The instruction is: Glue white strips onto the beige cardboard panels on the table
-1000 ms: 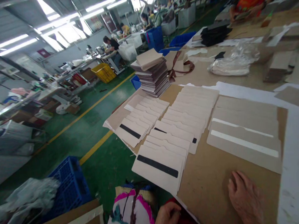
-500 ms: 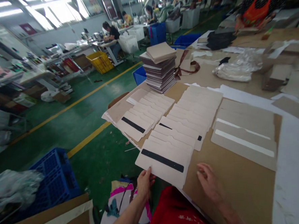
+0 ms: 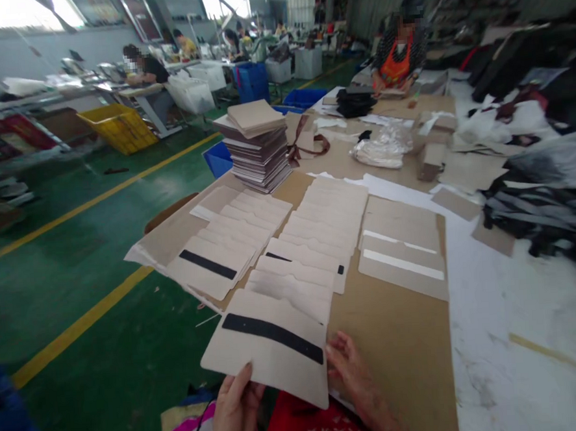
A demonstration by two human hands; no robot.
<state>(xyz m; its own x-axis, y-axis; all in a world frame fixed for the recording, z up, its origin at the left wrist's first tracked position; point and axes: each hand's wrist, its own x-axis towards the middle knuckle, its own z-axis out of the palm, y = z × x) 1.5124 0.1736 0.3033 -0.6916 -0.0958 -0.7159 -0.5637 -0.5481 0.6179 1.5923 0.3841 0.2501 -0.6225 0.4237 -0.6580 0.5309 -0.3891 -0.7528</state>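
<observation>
A beige panel point(image 3: 262, 357) with rounded corners and a black strip point(image 3: 276, 336) is raised and slightly bowed at the table's near edge. My left hand point(image 3: 237, 404) pinches its near edge, thumb on top and fingers below. At the panel's right edge, the curled fingers of my right hand point(image 3: 351, 371) meet the card, some of the fingertips hidden by it. Just beyond lies an overlapping row of similar notched panels point(image 3: 292, 277). To the left is another row, its front panel point(image 3: 208, 272) bearing a black strip.
Grey panels point(image 3: 398, 267) with white strips lie to the right on brown board. A tall stack of panels point(image 3: 259, 155) stands farther back, near a clear plastic bag point(image 3: 384, 146). Dark material point(image 3: 546, 206) is heaped at right. A co-worker point(image 3: 398, 56) in an orange apron is across the table.
The front panel has come up off its row and bends toward me, held by my left hand. My right hand has moved in from the board to its right edge. The view has swung right.
</observation>
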